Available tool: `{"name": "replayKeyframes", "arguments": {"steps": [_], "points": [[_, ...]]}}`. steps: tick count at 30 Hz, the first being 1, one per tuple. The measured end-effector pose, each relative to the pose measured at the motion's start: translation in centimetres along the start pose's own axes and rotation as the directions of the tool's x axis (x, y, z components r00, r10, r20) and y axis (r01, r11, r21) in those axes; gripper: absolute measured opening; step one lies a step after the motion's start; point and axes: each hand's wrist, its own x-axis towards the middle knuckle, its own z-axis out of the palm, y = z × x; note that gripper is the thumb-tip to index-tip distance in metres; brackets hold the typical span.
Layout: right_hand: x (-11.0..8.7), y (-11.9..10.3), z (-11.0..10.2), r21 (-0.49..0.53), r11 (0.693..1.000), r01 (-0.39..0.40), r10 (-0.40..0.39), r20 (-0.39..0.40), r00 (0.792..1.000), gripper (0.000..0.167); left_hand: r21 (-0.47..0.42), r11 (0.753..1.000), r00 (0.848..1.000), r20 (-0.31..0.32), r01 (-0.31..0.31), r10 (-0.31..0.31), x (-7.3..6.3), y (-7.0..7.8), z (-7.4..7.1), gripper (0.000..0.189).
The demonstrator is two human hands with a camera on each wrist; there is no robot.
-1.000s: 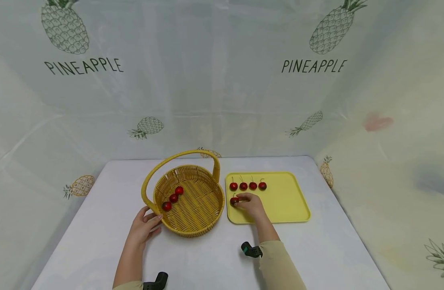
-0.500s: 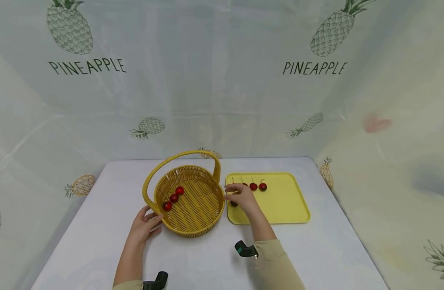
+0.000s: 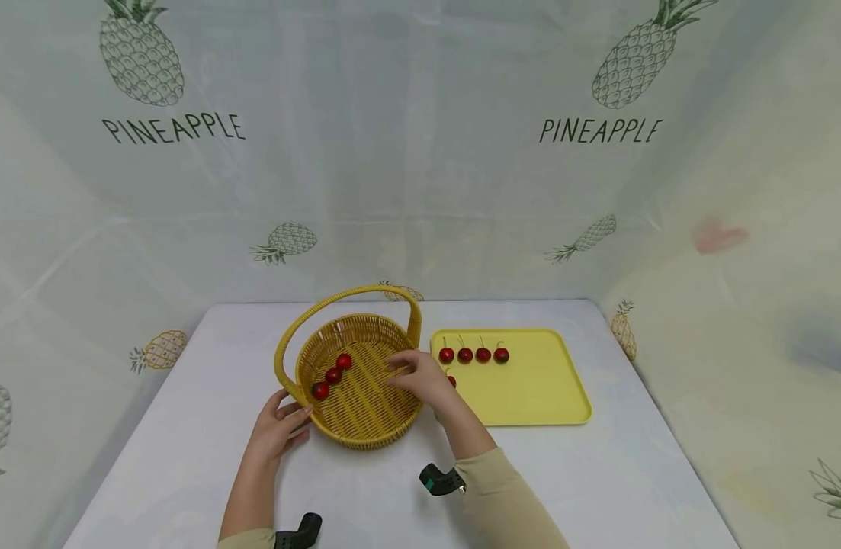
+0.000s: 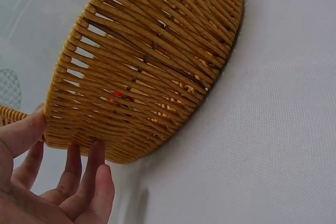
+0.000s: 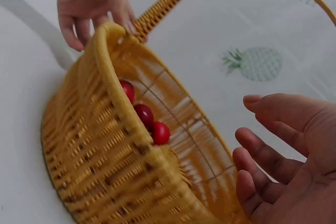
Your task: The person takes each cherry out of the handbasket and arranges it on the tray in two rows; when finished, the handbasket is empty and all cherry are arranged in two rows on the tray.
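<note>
A round yellow wicker basket [image 3: 361,440] with a tall hoop handle [image 3: 345,291] stands on the table, three red cherries [image 3: 334,376] in a line on its left inside. My left hand [image 3: 277,428] holds its near-left rim by the handle's foot. In the left wrist view the thumb lies at the rim and the fingertips [image 4: 96,148] touch the woven wall. Over the basket's right side hovers my right hand [image 3: 420,375], fingers loosely bent with nothing between them. On the yellow tray [image 3: 530,389] several stemmed cherries [image 3: 464,355] form a back row; another cherry [image 3: 451,381] sits in front, partly hidden.
The tray lies just right of the basket on the white table [image 3: 365,503]. A pineapple-printed cloth [image 3: 420,175] hangs behind and at both sides. Each wrist carries a black camera [image 3: 442,480].
My right hand has let go of a cherry at the tray's front left and moved left, over the basket. My left hand stays at the rim.
</note>
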Motion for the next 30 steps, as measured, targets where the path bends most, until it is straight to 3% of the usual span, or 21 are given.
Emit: {"name": "replayKeyframes", "arguments": {"steps": [12,20,30], "points": [[2.4,-0.9,3.4,-0.08,0.995,0.055,-0.044,0.141,0.989,0.031,-0.002,1.0,1.0,-0.008,-0.011,0.011,0.0,0.1,0.0,0.07],[3.9,-2.0,5.5,-0.178,0.983,0.045,-0.005,0.221,0.975,0.03,-0.002,1.0,1.0,-0.012,-0.022,0.022,-0.1,0.2,0.1,0.069],[5.7,-2.4,7.2,-0.258,0.965,0.05,0.041,0.336,0.941,0.036,0.008,1.0,1.0,-0.011,-0.013,0.013,-0.1,0.2,-0.1,0.069]]}}
